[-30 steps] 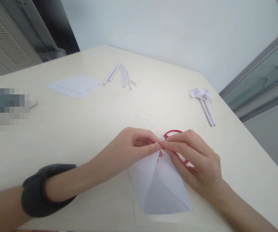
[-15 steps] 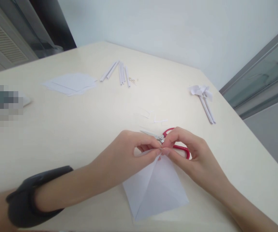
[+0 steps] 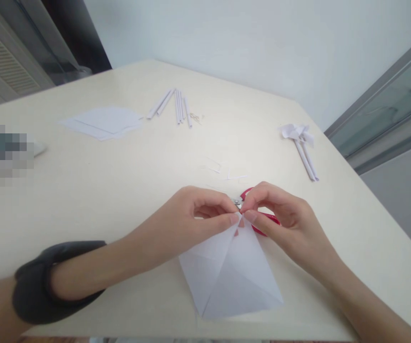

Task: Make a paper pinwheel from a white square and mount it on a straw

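In the head view, both hands meet near the front edge of the pale table point(image 3: 84, 190), over a white paper sheet point(image 3: 230, 276) that lies creased into a kite-like shape with its point aimed away from the person. The left hand point(image 3: 194, 219) and the right hand point(image 3: 280, 224) each pinch the paper's far tip between thumb and forefinger, fingertips almost touching one another, so both grips are narrow and closed on the paper itself. Red-handled scissors point(image 3: 262, 221) lie just behind the tip, partly hidden under the right hand (only the pivot and a loop of handle show). Toward the far left corner sit a stack of white sheets point(image 3: 101, 121) and a row of rolled paper sticks point(image 3: 177, 105); near the right edge lies a finished paper pinwheel point(image 3: 300, 143), and thin paper scraps point(image 3: 223, 171) lie in the middle. The step in hand looks like gathering folded corners at the tip; the next move likely calls for holding that pinch steady while aligning the edges.
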### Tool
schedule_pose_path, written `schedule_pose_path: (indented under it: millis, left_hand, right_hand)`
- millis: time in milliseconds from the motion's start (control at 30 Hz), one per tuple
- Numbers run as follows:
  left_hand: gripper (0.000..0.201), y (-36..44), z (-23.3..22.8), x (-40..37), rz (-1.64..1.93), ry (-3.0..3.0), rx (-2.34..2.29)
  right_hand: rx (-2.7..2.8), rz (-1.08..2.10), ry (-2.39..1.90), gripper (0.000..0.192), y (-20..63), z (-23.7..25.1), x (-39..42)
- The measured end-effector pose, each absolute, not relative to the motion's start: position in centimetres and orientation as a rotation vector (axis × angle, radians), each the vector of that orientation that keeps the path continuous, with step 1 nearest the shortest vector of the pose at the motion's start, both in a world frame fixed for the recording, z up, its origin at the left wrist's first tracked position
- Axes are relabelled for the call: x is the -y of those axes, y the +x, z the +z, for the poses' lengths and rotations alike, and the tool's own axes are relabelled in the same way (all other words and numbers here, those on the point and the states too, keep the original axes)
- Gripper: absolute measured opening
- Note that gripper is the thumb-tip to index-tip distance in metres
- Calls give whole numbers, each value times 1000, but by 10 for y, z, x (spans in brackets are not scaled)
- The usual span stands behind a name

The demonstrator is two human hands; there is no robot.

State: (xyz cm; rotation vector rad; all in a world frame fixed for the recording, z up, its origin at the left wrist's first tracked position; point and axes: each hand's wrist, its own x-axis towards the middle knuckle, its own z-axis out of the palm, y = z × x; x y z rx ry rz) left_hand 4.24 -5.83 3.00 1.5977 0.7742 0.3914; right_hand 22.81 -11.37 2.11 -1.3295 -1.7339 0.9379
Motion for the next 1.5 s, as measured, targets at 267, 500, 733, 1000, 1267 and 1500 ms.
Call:
schedule_pose_path:
  millis: [267,500,733,1000,1267,1500]
  left_hand:
    - [20,41,27,56,205,1295,-505]
    - [15,41,28,56,170,1174,-569]
    - [13,38,30,54,59,1201,-578]
    - [14,38,27,50,26,1229,-518]
    - [15,38,27,50,16,1330,-546]
    - [3,40,22,49,71,1265,-577]
  right_hand:
    - [2080,558,-959,14,236,27,112]
    - [2225,463,-863,15,240,32,114]
    - [2266,460,-842,17,239,32,113]
    - [2298,486,-811,16,238,30,115]
    - [2359,439,-848,12,238,29,114]
    - [2386,351,-869,15,236,27,113]
